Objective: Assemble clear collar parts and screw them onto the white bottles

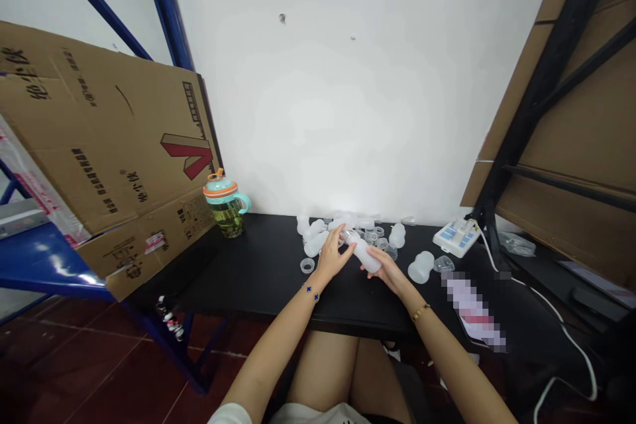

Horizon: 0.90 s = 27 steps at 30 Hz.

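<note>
A translucent white plastic bottle (366, 256) lies tilted between my hands above the black table. My right hand (385, 268) is wrapped round its lower body. At the upper left end, my left hand (334, 253) has its fingers closed on a clear cap (350, 236) over the bottle's neck. Whether the cap is fastened cannot be made out. Just left of my left hand lies a white ring (307, 265). Behind both hands is a pile of similar white bottles (315, 242), rings and clear caps. Another white bottle (421, 267) rests to the right beside a clear cap (444, 264).
On the black table (238, 278), a lidded jug (226, 205) with green contents stands at the left by a large cardboard box (124, 146). A phone (474, 315) lies at the right, with a white power strip (456, 237) and its cable behind. A white wall backs the table.
</note>
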Available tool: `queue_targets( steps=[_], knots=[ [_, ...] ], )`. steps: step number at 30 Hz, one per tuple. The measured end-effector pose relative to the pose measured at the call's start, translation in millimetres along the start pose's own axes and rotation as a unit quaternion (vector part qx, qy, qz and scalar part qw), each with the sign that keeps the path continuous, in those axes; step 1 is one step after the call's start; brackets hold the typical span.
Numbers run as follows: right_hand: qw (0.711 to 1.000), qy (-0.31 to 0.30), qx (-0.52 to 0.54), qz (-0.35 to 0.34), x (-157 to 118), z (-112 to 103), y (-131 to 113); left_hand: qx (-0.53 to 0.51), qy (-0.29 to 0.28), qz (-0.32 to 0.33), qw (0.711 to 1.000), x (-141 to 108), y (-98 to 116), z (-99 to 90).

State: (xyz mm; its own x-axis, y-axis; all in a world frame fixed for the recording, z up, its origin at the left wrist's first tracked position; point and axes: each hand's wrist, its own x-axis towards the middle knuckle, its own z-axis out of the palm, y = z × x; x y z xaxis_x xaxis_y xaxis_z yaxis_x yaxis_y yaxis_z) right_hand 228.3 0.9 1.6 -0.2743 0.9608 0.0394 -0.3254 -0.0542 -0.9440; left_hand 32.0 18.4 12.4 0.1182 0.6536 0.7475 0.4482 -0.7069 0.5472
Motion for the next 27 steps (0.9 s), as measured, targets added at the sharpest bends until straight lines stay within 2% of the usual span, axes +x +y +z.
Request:
queue_targets(
  steps=[3,6,14,19,27],
  knots=[
    [0.999,0.015,-0.034,-0.017,0.0,0.7,1.3,0.013,0.006,-0.007,1.000,0.7,0.4,-0.5],
    [1.000,0.014,-0.013,-0.021,-0.6,-1.2,1.2,0.006,-0.007,0.005,1.000,1.1,2.1,-1.8],
    [0.996,-0.031,0.072,0.039,-1.4,-4.5,-0.8,-0.034,-0.032,0.013,0.999,0.5,-0.4,0.4],
    [0.995,-0.051,0.072,0.038,-1.0,-4.2,-1.0,-0.009,-0.033,0.008,0.999,0.0,2.0,-0.6],
    [0.997,-0.041,0.058,0.038,-1.3,-3.5,-1.0,0.026,-0.045,0.010,0.999,1.2,6.5,-4.8]
  ],
)
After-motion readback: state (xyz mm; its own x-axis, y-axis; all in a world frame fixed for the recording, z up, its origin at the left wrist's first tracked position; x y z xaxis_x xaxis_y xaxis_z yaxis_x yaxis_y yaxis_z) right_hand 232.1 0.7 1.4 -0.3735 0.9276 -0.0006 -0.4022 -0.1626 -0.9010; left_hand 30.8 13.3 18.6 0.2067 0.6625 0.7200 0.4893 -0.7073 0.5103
